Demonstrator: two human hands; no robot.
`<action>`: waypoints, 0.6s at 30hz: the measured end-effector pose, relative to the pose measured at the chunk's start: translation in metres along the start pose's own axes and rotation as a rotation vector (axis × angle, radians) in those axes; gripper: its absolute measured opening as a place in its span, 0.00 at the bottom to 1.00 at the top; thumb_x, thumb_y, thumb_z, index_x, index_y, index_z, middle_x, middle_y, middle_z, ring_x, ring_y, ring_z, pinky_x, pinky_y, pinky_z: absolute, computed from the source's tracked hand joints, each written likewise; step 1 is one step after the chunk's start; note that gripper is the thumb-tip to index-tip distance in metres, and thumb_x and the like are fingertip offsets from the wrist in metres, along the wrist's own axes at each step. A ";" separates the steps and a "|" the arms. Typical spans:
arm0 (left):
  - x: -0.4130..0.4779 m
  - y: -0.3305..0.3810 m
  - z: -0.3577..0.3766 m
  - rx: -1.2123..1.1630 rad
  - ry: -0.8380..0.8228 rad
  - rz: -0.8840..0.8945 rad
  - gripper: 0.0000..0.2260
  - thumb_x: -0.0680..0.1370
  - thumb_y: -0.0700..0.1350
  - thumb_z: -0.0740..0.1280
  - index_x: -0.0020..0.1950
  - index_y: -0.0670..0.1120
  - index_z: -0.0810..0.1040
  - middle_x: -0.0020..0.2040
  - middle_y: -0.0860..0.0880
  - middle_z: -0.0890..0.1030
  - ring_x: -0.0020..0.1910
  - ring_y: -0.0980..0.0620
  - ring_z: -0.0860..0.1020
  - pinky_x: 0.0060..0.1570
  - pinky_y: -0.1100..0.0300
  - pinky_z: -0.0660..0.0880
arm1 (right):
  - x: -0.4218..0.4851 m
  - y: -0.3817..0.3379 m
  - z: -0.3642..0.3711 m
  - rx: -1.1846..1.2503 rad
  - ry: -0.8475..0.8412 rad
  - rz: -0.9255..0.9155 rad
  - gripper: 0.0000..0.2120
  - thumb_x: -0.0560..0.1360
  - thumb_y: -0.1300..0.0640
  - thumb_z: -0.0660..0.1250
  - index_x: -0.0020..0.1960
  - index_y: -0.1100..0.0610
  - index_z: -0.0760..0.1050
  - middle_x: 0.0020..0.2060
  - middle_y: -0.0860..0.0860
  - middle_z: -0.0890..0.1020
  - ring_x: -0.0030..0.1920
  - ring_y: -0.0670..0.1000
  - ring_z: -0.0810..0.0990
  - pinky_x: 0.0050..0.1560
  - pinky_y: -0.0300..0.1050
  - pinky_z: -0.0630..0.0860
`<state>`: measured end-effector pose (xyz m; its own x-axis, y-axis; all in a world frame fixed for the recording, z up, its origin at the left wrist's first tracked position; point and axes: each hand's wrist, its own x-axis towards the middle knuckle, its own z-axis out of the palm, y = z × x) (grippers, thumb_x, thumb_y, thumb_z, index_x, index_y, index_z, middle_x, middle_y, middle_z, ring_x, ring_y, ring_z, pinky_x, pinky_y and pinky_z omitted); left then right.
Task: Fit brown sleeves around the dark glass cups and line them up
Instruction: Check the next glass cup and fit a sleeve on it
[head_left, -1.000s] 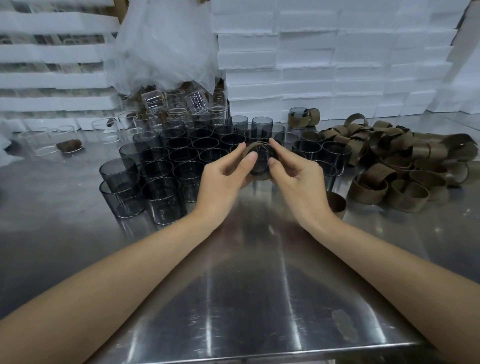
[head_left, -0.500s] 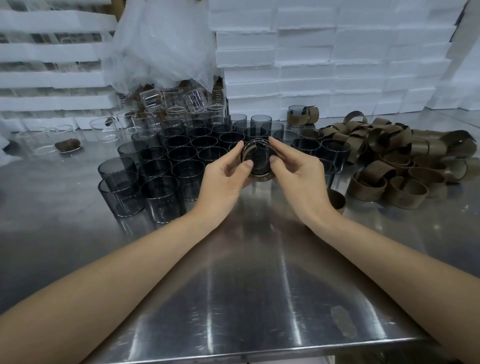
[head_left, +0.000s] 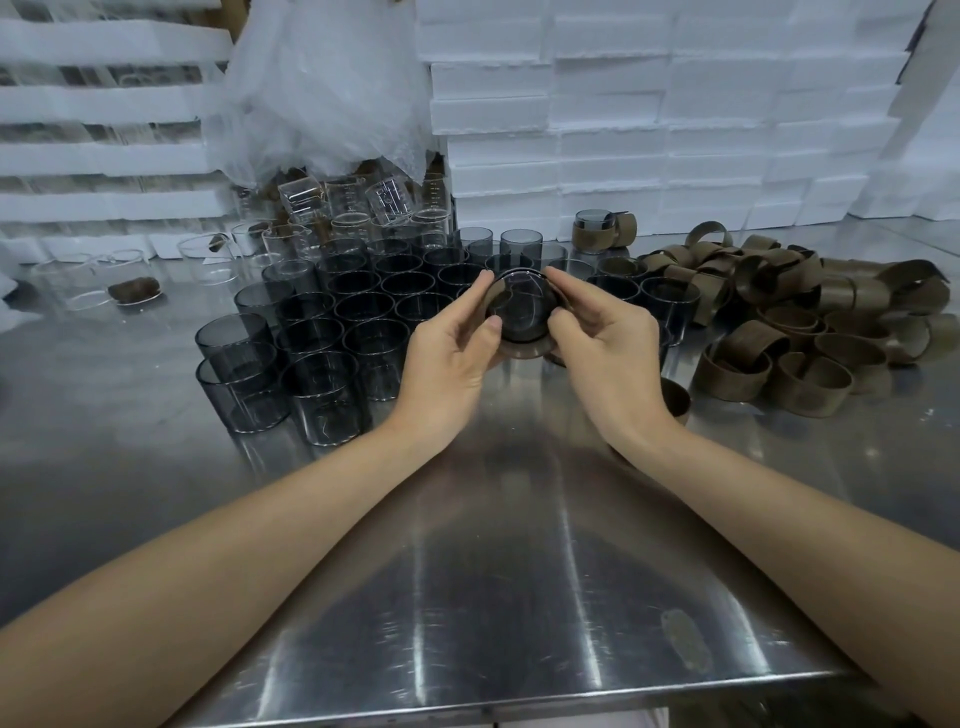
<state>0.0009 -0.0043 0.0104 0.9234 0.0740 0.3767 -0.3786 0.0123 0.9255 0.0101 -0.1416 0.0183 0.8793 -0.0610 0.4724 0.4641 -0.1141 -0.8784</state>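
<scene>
Both hands meet just in front of the block of bare dark cups (head_left: 358, 312), raised off the steel table (head_left: 493, 571), likely so the cup (head_left: 519, 306) between them can turn freely. The left hand (head_left: 447, 358) curls thumb and fingers round its left side and the right hand (head_left: 613, 353) pinches its right rim. The brown sleeve (head_left: 524, 352) shows as a band at its lower edge, but how far on it sits is unclear. Loose sleeves (head_left: 810, 317) are piled right of the block, within easy reach.
</scene>
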 end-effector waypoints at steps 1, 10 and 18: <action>0.000 0.000 0.000 -0.004 0.002 0.001 0.22 0.82 0.33 0.58 0.76 0.37 0.62 0.69 0.41 0.74 0.68 0.44 0.74 0.64 0.54 0.74 | 0.000 -0.001 0.000 0.005 0.000 -0.003 0.20 0.75 0.66 0.63 0.66 0.56 0.77 0.51 0.46 0.84 0.55 0.50 0.83 0.59 0.55 0.79; 0.000 -0.002 0.001 -0.032 0.064 0.036 0.20 0.80 0.31 0.61 0.73 0.37 0.67 0.67 0.44 0.76 0.66 0.51 0.76 0.64 0.53 0.74 | 0.001 -0.003 0.000 0.120 0.036 -0.002 0.19 0.75 0.71 0.64 0.63 0.59 0.78 0.54 0.50 0.84 0.56 0.43 0.82 0.61 0.46 0.78; 0.001 -0.002 -0.001 -0.142 0.119 0.098 0.18 0.74 0.42 0.73 0.62 0.50 0.75 0.67 0.44 0.76 0.66 0.50 0.76 0.65 0.45 0.73 | 0.011 -0.001 -0.005 0.221 -0.063 0.095 0.09 0.76 0.60 0.69 0.55 0.51 0.79 0.58 0.50 0.81 0.57 0.42 0.81 0.60 0.43 0.77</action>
<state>0.0024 -0.0030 0.0083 0.8707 0.1993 0.4496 -0.4793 0.1388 0.8666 0.0191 -0.1474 0.0245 0.9220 0.0022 0.3872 0.3846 0.1097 -0.9165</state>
